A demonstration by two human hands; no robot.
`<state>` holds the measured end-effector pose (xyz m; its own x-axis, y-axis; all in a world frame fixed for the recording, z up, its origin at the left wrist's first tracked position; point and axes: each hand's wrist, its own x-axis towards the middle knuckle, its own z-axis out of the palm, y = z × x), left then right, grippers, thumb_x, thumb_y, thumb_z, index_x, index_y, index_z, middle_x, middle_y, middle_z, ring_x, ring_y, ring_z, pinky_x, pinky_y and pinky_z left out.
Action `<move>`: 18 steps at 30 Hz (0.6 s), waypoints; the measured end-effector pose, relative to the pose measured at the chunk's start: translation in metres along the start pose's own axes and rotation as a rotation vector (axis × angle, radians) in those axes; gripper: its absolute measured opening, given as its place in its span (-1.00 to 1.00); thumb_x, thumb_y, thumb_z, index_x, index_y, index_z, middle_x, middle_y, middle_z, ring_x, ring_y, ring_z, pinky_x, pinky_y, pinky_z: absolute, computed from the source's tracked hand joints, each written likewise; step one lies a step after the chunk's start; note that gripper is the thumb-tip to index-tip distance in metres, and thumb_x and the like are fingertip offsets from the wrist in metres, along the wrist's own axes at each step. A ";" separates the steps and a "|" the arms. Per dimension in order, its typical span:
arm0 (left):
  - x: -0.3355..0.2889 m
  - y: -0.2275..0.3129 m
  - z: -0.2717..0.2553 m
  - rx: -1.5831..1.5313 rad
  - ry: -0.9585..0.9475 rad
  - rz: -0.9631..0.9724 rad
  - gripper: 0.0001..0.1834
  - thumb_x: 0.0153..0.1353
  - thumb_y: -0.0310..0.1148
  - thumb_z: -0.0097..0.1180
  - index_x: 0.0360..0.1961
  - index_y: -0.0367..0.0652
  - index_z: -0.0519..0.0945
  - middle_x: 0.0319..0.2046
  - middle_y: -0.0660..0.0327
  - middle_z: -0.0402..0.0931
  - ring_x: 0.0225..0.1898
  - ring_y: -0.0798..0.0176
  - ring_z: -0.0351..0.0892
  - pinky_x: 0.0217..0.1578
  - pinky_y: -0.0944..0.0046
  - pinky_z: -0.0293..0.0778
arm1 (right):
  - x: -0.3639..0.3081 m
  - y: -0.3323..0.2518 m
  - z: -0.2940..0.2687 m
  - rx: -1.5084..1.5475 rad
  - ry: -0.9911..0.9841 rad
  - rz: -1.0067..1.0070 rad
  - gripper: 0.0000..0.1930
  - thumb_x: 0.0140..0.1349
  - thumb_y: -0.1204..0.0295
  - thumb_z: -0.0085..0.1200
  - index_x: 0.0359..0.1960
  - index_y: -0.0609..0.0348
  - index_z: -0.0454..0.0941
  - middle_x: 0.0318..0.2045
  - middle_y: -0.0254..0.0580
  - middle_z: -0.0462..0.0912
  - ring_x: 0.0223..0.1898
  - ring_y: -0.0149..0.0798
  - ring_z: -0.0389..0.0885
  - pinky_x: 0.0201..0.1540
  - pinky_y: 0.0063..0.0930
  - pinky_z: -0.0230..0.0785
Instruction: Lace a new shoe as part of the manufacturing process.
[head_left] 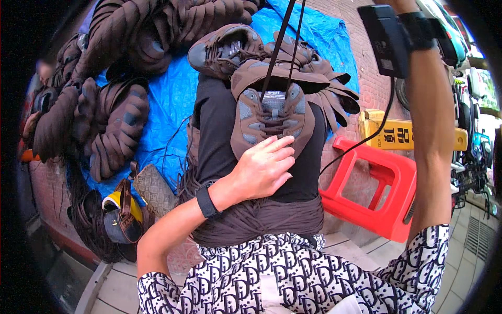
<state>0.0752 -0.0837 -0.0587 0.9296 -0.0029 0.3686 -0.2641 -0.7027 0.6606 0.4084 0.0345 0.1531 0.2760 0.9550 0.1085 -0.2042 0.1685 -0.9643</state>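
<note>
A brown and grey shoe upper (272,120) lies across my lap, its throat facing away from me. My left hand (269,165) is curled over its near end, fingers pressed against the lacing. Two ends of a dark shoelace (277,47) stretch taut from the upper past the top edge. My right hand (403,6) is raised at the upper right and mostly cut off by that edge, so its fingers are hidden. A black box with a cable (384,42) sits by the right wrist. Beyond the lap upper lie another laced upper (227,51) and more stacked uppers (334,102).
Rows of nested brown uppers (117,125) cover the left of a blue tarp (172,104). Dark laces (261,220) are bundled over my lap. On the right stand a red plastic stool (340,201) and a yellow board (372,128). A patterned pouch (155,191) lies left.
</note>
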 end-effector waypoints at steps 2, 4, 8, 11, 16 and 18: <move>0.000 0.002 -0.001 -0.022 0.022 -0.028 -0.67 -0.18 -0.35 0.27 -0.32 -0.18 0.55 -0.17 0.18 0.50 0.11 0.10 0.37 0.11 0.06 0.31 | -0.003 0.009 0.006 0.061 0.112 -0.017 -0.89 0.29 0.46 -0.15 -0.31 0.20 0.42 -0.57 -0.28 0.49 -0.77 -0.62 0.23 -0.82 -0.78 0.04; 0.000 0.004 -0.009 -0.051 -0.019 -0.008 -0.68 -0.18 -0.35 0.28 -0.33 -0.18 0.55 -0.17 0.18 0.50 0.11 0.10 0.36 0.11 0.05 0.31 | -0.011 0.011 0.020 0.043 0.068 -0.027 -0.89 0.28 0.46 -0.15 -0.32 0.21 0.42 -0.57 -0.27 0.50 -0.77 -0.61 0.24 -0.82 -0.78 0.05; 0.012 -0.008 -0.056 -0.498 0.116 -0.298 -0.75 0.02 -0.40 0.15 -0.24 -0.24 0.52 -0.14 0.13 0.46 0.09 0.20 0.37 0.11 0.17 0.28 | -0.039 -0.004 0.060 -0.052 -0.093 -0.139 -0.92 0.25 0.49 -0.08 -0.36 0.22 0.43 -0.59 -0.28 0.51 -0.77 -0.62 0.27 -0.78 -0.81 0.06; 0.043 -0.033 -0.087 -0.706 0.539 -0.428 -0.62 0.12 -0.42 0.06 -0.01 -0.27 0.40 -0.04 0.10 0.41 0.04 0.30 0.38 0.06 0.27 0.29 | -0.061 -0.005 0.089 -0.089 -0.136 -0.207 -0.93 0.20 0.51 -0.02 -0.44 0.16 0.39 -0.60 -0.27 0.51 -0.77 -0.60 0.27 -0.77 -0.79 0.04; 0.089 -0.049 -0.088 -0.981 0.161 -0.431 -0.74 0.19 -0.28 0.07 -0.21 -0.25 0.45 -0.33 0.21 0.50 -0.32 0.39 0.47 -0.21 0.39 0.38 | -0.027 0.019 0.077 0.034 -0.068 -0.084 -0.94 0.14 0.52 0.03 -0.43 0.11 0.40 -0.59 -0.25 0.51 -0.75 -0.57 0.29 -0.73 -0.75 0.10; 0.086 -0.054 -0.089 -1.280 0.214 -0.456 -0.79 0.22 -0.26 0.00 -0.37 -0.20 0.45 -0.54 0.25 0.47 -0.47 0.34 0.50 -0.26 0.35 0.41 | -0.025 0.036 0.033 0.104 -0.174 -0.093 -0.91 0.19 0.44 -0.01 -0.45 0.15 0.41 -0.63 -0.25 0.49 -0.76 -0.54 0.30 -0.71 -0.69 0.16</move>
<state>0.1461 0.0173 -0.0039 0.9705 0.2399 -0.0256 -0.1084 0.5286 0.8419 0.3628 0.0246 0.1236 0.1335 0.9605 0.2443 -0.2841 0.2732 -0.9190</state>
